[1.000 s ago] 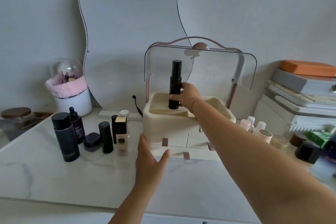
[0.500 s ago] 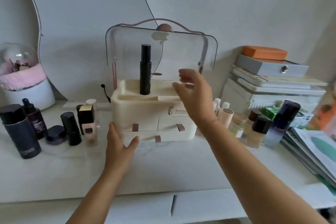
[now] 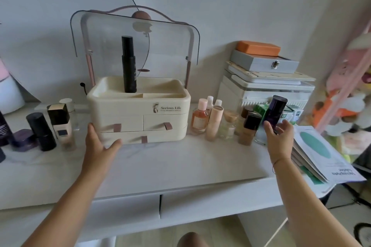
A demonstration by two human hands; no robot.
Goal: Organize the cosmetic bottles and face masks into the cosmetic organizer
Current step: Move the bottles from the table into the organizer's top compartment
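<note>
The cream cosmetic organizer (image 3: 120, 110) stands mid-table with its clear lid (image 3: 112, 46) raised; one tall black bottle (image 3: 128, 66) stands upright in its top tray. My left hand (image 3: 98, 144) rests against its lower left front corner, fingers straight. My right hand (image 3: 279, 140) has reached the dark purple bottle (image 3: 276, 108) at the right, with thumb and fingers spread on either side of its base, which the hand hides. Face mask packets (image 3: 321, 156) lie stacked at the table's right end. More bottles (image 3: 213, 124) stand right of the organizer.
Left of the organizer stand a foundation bottle (image 3: 60, 122), a black bottle (image 3: 41, 130) and a dark jar (image 3: 23, 139). Stacked boxes (image 3: 265, 78) topped by an orange case (image 3: 258, 48) sit behind the right-hand bottles. Soft toys (image 3: 345, 110) hang at the far right.
My right hand let go of the black bottle in the organizer's tray and swung right to the dark purple bottle. My left hand stayed at the organizer. The view turned right.
</note>
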